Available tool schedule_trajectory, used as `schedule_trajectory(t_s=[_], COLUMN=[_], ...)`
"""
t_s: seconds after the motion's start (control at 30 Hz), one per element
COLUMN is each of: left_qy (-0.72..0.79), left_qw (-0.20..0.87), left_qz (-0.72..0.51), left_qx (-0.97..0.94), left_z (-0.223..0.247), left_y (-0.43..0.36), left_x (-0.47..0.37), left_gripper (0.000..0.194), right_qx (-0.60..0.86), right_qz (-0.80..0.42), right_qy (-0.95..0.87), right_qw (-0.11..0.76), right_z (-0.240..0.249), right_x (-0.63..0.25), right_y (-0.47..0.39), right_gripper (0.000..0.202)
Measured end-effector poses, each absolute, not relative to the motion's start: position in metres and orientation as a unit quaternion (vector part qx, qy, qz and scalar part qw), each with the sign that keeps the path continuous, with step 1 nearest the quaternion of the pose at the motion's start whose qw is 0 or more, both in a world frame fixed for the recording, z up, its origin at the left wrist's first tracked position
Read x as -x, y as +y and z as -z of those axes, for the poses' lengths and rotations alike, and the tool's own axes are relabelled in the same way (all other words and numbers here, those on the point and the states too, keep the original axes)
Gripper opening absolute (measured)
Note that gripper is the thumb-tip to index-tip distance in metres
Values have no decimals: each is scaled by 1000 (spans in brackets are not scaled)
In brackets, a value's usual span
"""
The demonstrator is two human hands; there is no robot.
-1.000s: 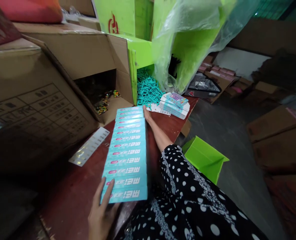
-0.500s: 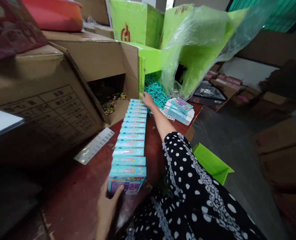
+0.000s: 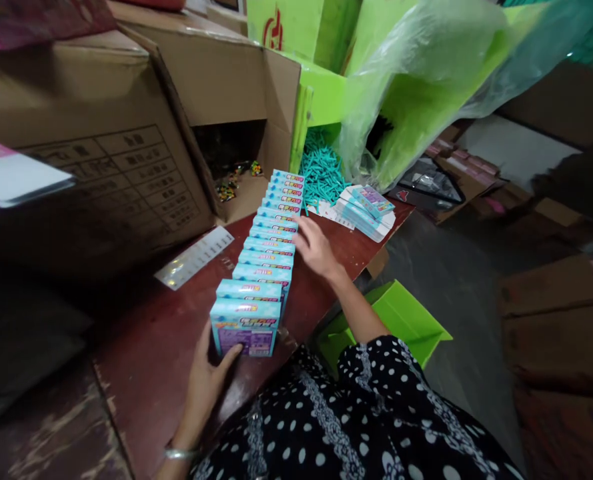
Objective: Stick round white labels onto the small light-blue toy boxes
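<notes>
A row of small light-blue printed boxes (image 3: 266, 245) stands on edge along the dark red table, running away from me. My left hand (image 3: 210, 367) grips the near end, its thumb on the purple front panel of the nearest box (image 3: 246, 327) and its fingers around the left side. The two nearest boxes sit a little left of the others. My right hand (image 3: 316, 247) is at the right side of the row, about midway, fingers slightly bent and apart, fingertips at the boxes' edges. It holds nothing that I can see.
Left of the row lies a pale sticker strip (image 3: 195, 257). Behind it stand an open cardboard carton (image 3: 226, 87) and a pile of teal sticks (image 3: 321, 167). Flattened blue-and-white boxes (image 3: 361, 217) lie at the right table edge. A green bin (image 3: 406, 320) is below on the right.
My right hand has come back from the far end of the row to its middle. The two nearest boxes, with my left hand, have shifted left of the row.
</notes>
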State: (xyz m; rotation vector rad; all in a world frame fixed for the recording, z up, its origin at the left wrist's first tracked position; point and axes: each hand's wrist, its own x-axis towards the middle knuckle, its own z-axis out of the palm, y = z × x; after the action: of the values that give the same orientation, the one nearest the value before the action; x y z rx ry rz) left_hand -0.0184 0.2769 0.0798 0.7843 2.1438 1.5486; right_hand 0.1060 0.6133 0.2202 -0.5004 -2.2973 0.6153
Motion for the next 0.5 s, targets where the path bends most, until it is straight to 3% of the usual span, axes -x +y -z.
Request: schedule_trajectory(t_s=[0.07,0.2,0.4,0.5], left_qy=[750,730,724,756], left_qw=[200,210,218,203], left_qz=[-560,-579,-569,-531], left_qx=[-288,-298,-324,-325], left_z=[-83,-84,-75,-81], left_y=[280,285,277,273], left_x=[16,10,7,28], left_gripper=[96,94,94,79], right_qx=[84,20,59,72], right_qz=[-143,-33,-29,-34], right_qy=[-940,-978,-980,-979], right_qw=[299,204,190,187], right_z=[-218,-199,-178,-180], right_x=[-114,-117,-113,-114], right_y=[554,481,483,487], right_gripper=[72,74,72,71])
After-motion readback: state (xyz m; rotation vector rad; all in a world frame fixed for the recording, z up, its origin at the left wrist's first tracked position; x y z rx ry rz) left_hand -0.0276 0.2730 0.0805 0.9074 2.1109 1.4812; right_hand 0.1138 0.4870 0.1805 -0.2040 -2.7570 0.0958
